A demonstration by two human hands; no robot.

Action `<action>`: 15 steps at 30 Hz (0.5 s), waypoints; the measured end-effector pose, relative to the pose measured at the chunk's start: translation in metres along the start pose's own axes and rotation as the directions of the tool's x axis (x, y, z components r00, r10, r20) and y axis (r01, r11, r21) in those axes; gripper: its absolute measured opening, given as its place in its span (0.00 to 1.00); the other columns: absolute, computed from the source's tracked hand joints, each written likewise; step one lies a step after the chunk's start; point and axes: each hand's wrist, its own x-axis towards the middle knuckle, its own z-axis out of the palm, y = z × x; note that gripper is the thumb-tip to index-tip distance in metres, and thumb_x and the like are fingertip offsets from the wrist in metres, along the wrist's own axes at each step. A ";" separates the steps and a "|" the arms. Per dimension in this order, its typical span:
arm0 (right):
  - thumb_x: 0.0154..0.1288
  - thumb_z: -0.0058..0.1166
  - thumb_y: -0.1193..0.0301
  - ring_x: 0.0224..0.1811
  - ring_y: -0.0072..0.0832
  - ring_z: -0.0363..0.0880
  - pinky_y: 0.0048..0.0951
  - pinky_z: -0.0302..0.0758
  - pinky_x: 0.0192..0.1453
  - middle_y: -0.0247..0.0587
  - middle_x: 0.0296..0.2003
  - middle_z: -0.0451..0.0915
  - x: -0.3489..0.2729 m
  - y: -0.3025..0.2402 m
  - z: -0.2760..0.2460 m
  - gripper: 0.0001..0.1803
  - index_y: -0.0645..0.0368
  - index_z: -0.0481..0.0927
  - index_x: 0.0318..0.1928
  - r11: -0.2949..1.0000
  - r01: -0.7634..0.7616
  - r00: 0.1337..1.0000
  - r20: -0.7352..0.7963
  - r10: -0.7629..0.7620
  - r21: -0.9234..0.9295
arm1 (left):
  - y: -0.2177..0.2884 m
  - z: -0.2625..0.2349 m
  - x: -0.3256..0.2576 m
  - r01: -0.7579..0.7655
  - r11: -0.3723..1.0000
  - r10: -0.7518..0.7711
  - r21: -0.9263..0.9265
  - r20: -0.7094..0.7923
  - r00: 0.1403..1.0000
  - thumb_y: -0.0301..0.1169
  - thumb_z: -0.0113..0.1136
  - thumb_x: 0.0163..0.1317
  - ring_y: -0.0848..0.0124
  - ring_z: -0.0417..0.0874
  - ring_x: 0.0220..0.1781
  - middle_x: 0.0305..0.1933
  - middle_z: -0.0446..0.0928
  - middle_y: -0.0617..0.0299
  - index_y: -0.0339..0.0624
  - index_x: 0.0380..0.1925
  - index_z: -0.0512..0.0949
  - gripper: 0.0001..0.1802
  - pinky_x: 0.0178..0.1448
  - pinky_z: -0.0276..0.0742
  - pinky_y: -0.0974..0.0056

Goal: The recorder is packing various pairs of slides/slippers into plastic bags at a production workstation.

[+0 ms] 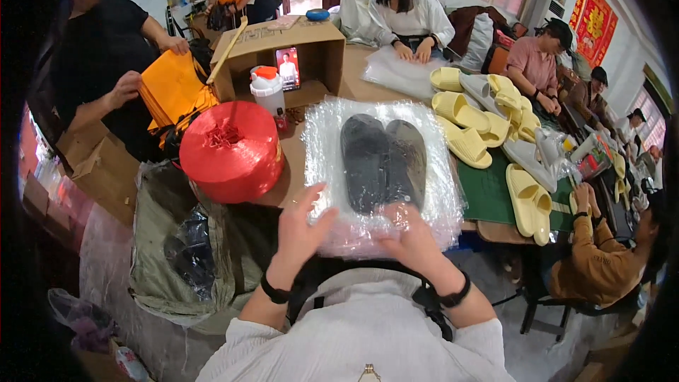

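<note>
Left hand [300, 230]: fingers spread, palm flat on the near left edge of a stack of clear plastic bags [431, 191], pressing rather than gripping. A black band sits on the wrist.

Right hand [410, 239]: lies on the near edge of the same stack, fingers curled over the plastic; whether it pinches a sheet cannot be told. Black band on this wrist too.

Pair of black slippers [383, 161]: side by side, soles down, toes pointing away from the wearer, resting in the middle of the plastic stack just beyond both hands. The stack lies at the near edge of the brown table [357, 74].

Red spool of plastic twine [230, 150]: on the table's near left corner, just left of the stack.

White bottle with orange cap [267, 88]: behind the spool, standing upright.

Open cardboard box [315, 46]: on its side behind the bottle, a lit phone [287, 68] propped in its mouth.

Pale yellow slippers [463, 122]: heaped along the right side of the table, some on a green mat [488, 194]; a few grey ones among them.

Grey-green sack [166, 255]: on the floor below the left corner, mouth open.

Other people: one in black at the left handling orange bags [170, 88]; several seated along the far and right edges.
</note>
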 end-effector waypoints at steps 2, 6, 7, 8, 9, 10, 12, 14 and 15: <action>0.68 0.59 0.68 0.38 0.29 0.81 0.31 0.78 0.44 0.44 0.39 0.84 -0.020 -0.019 -0.039 0.14 0.65 0.83 0.48 0.817 -0.407 0.843 0.513 0.163 0.409 | -0.005 -0.004 0.009 0.208 0.971 -0.208 0.117 -0.009 0.978 0.40 0.66 0.61 0.53 0.85 0.45 0.48 0.82 0.48 0.38 0.53 0.79 0.24 0.50 0.79 0.57; 0.73 0.50 0.70 0.29 0.16 0.75 0.20 0.72 0.36 0.33 0.30 0.83 -0.045 -0.025 -0.092 0.14 0.66 0.85 0.37 0.514 -0.618 0.780 0.381 0.497 0.595 | -0.038 -0.011 0.019 0.574 0.817 -0.568 0.056 0.252 0.783 0.56 0.53 0.68 0.63 0.84 0.31 0.26 0.82 0.53 0.35 0.34 0.84 0.31 0.40 0.78 0.61; 0.73 0.50 0.69 0.30 0.15 0.74 0.19 0.70 0.35 0.31 0.26 0.80 -0.045 -0.010 -0.095 0.14 0.66 0.85 0.37 0.716 -0.478 0.861 0.111 0.496 0.508 | -0.036 -0.007 0.021 0.568 0.821 -0.561 0.056 0.265 0.784 0.56 0.53 0.68 0.63 0.84 0.31 0.26 0.82 0.53 0.35 0.34 0.84 0.31 0.40 0.78 0.61; 0.73 0.49 0.69 0.31 0.14 0.72 0.19 0.69 0.36 0.31 0.26 0.77 -0.042 0.005 -0.097 0.14 0.66 0.84 0.37 0.783 -0.471 0.840 -0.067 0.539 0.406 | -0.034 -0.003 0.022 0.567 0.821 -0.559 0.063 0.284 0.779 0.57 0.53 0.67 0.65 0.82 0.28 0.25 0.81 0.54 0.34 0.33 0.84 0.32 0.38 0.77 0.62; 0.74 0.49 0.68 0.32 0.20 0.75 0.25 0.72 0.38 0.34 0.28 0.79 -0.038 0.025 -0.096 0.15 0.66 0.83 0.39 0.757 -0.520 0.784 -0.130 0.607 0.397 | -0.032 -0.001 0.023 0.566 0.821 -0.560 0.073 0.296 0.774 0.57 0.54 0.66 0.67 0.80 0.25 0.23 0.80 0.56 0.33 0.31 0.84 0.33 0.37 0.76 0.63; 0.74 0.49 0.68 0.32 0.20 0.75 0.25 0.72 0.38 0.34 0.28 0.79 -0.038 0.047 -0.090 0.15 0.66 0.83 0.39 0.757 -0.518 0.783 -0.136 0.607 0.398 | -0.030 0.001 0.023 0.560 0.825 -0.555 0.075 0.299 0.777 0.57 0.54 0.66 0.67 0.80 0.25 0.23 0.80 0.56 0.33 0.31 0.84 0.33 0.37 0.76 0.63; 0.73 0.51 0.64 0.32 0.26 0.77 0.31 0.74 0.40 0.37 0.30 0.80 -0.036 0.089 -0.077 0.16 0.66 0.83 0.41 0.818 -0.530 0.751 -0.324 0.575 0.223 | -0.027 0.007 0.022 0.426 0.869 -0.494 0.253 0.374 0.785 0.57 0.59 0.63 0.69 0.78 0.24 0.22 0.79 0.58 0.32 0.29 0.83 0.32 0.35 0.74 0.64; 0.72 0.53 0.62 0.32 0.29 0.78 0.33 0.74 0.42 0.39 0.30 0.81 -0.031 0.110 -0.069 0.17 0.66 0.84 0.42 0.797 -0.599 0.767 -0.232 0.598 0.075 | -0.029 0.008 0.020 0.376 0.895 -0.444 0.239 0.402 0.801 0.53 0.62 0.61 0.70 0.78 0.24 0.22 0.79 0.59 0.32 0.29 0.83 0.28 0.34 0.73 0.64; 0.70 0.55 0.60 0.33 0.31 0.79 0.34 0.75 0.43 0.40 0.30 0.82 -0.026 0.110 -0.066 0.19 0.67 0.84 0.42 0.764 -0.641 0.767 -0.124 0.630 -0.079 | -0.031 0.005 0.016 0.339 0.913 -0.406 0.227 0.425 0.809 0.50 0.65 0.59 0.71 0.77 0.24 0.21 0.79 0.59 0.32 0.29 0.83 0.25 0.34 0.73 0.65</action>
